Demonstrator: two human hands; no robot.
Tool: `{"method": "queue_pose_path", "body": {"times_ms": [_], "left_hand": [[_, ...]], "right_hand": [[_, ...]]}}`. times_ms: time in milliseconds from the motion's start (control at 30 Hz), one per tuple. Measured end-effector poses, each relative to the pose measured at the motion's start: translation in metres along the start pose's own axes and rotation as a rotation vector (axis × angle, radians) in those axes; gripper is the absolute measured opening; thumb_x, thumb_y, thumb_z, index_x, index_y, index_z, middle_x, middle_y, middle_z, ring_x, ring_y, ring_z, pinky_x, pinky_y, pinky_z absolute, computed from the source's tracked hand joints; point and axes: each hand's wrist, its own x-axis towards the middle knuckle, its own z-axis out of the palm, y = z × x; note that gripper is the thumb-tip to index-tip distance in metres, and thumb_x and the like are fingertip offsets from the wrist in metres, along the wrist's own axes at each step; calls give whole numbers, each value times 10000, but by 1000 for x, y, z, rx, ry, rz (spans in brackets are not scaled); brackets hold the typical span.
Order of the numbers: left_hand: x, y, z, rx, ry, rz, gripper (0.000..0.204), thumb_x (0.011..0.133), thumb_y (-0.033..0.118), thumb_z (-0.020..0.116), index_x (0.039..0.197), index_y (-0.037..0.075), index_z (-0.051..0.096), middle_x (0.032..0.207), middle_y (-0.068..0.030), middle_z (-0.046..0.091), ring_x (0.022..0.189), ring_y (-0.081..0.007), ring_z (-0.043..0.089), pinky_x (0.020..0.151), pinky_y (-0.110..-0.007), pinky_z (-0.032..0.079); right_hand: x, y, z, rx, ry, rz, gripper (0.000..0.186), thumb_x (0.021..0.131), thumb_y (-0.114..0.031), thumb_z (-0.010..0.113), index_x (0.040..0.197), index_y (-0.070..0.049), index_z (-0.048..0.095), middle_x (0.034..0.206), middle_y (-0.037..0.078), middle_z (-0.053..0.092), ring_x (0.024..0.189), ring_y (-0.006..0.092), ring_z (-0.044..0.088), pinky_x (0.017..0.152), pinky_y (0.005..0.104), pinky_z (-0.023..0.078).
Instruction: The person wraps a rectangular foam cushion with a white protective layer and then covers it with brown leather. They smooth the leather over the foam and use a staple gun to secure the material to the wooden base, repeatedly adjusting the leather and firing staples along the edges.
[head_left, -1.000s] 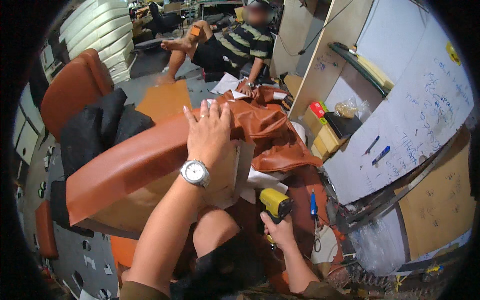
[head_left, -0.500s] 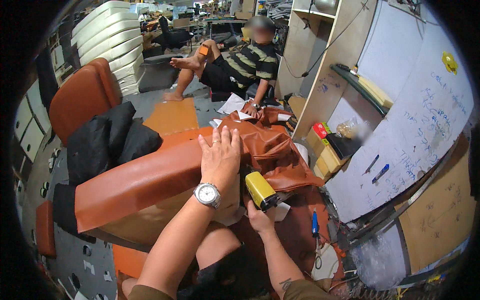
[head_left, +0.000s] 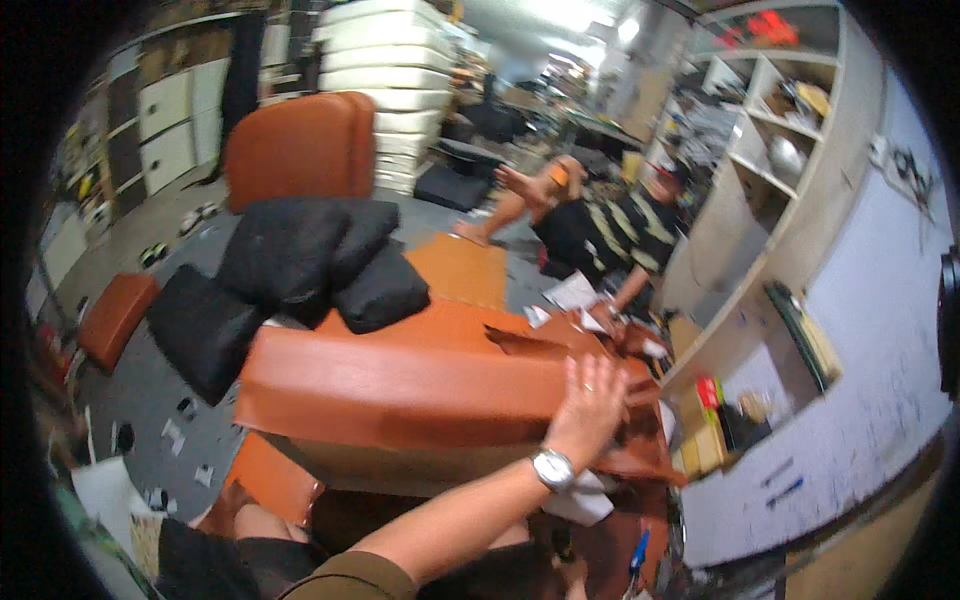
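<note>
A long upholstered piece, covered on top with orange-brown leather (head_left: 400,385) and pale along its lower side, lies across in front of me. My left hand (head_left: 588,410), with a watch at the wrist, presses flat on the leather near its right end, fingers stretched. Folded loose leather (head_left: 645,455) lies just beyond and to the right of those fingers. Low at the bottom edge is my right hand (head_left: 572,577), small and blurred, closed around a handheld tool (head_left: 562,545) that looks dark here; the earlier frame shows it yellow and black.
Black cushions (head_left: 290,260) lie past the piece at the left, with a brown padded panel (head_left: 295,150) behind. Another person (head_left: 610,230) sits on the floor beyond, one hand on the leather. Wooden shelving (head_left: 740,250) stands right. A blue-handled tool (head_left: 638,552) lies near my right hand.
My view has swung left, so everything sits further right. My right hand and the tool have dropped away from the piece's right end. My left hand stays on the leather.
</note>
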Motion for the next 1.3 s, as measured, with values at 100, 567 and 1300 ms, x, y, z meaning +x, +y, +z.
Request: {"method": "queue_pose_path", "body": {"times_ms": [100,567,1300], "left_hand": [[-10,5,-14,-151,-2,28,611,1064,280,502,1640,86,439,1632,-250,483,1541,-469,420,1274,-675,244],[-217,-380,-202,-197,-404,-741,615,1029,543,618,1395,56,699,1390,-169,716,1287,-386,664,1087,-494,515],[-213,-319,-93,-890,671,-881,376,1115,270,517,1144,3,781,1144,-105,785,1086,-179,688,1010,-353,511]], "right_hand": [[12,2,-7,58,71,-156,690,978,-545,680,1474,-71,609,1329,264,696,1234,400,686,1017,485,539],[-67,-400,-95,1243,537,-365,1009,1079,-504,621,1716,27,46,1753,277,212,1575,381,362,1268,465,329],[-165,-495,73,937,-790,-738,510,1060,-511,694,1237,-34,719,1134,65,715,1083,164,654,905,356,539]]}}
